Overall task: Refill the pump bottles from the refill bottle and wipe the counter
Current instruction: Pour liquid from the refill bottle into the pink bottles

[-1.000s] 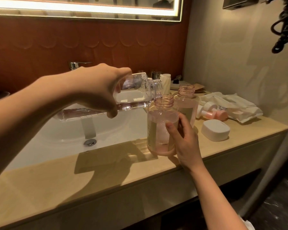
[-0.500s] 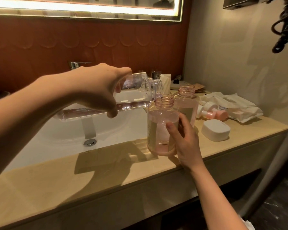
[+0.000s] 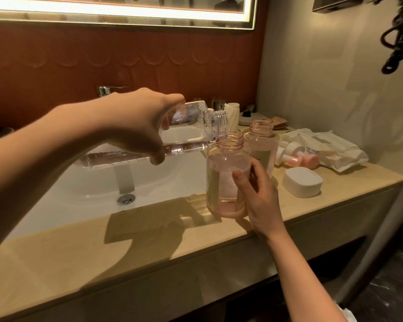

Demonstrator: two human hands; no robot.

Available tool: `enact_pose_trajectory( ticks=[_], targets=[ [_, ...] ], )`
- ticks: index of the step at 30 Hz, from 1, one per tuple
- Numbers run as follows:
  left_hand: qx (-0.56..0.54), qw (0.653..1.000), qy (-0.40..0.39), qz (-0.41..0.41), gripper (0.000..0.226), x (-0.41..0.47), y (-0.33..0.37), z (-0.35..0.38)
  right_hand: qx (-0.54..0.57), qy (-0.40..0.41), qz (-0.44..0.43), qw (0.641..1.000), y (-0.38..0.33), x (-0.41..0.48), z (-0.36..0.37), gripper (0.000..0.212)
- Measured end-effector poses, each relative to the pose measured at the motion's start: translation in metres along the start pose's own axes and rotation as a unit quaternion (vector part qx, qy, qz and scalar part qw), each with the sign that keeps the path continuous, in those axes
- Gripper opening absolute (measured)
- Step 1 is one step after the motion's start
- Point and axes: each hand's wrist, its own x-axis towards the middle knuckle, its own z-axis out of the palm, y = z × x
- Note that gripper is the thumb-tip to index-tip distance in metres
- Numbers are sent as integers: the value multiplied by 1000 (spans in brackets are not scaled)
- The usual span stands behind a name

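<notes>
While the left hand [image 3: 135, 126] curls tightly around a clear refill bottle [image 3: 191, 135], tipped almost flat at the centre of the frame, the bottle's open mouth sits just over the threaded neck of a pink pump bottle [image 3: 226, 177]. The right hand [image 3: 262, 201] wraps its fingers and thumb round that bottle's lower body. It stands uncapped on the beige counter [image 3: 149, 252], beside the white sink [image 3: 79, 201]. A second uncapped pink bottle [image 3: 262, 142] stands just behind it. Further right lie pink-and-white pump heads [image 3: 296, 156], a white lidded box [image 3: 303, 182] and a white packet [image 3: 330, 154] printed with the word "WATER". The near bottle's pale label is too small to read.
</notes>
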Motion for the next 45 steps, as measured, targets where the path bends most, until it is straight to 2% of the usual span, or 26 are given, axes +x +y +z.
enact_pose_trajectory(
  ticks=[45],
  targets=[
    [22,1000,-4,8,108,1,1,-1,4,-3,1,1000,0,1,0,78]
  ],
)
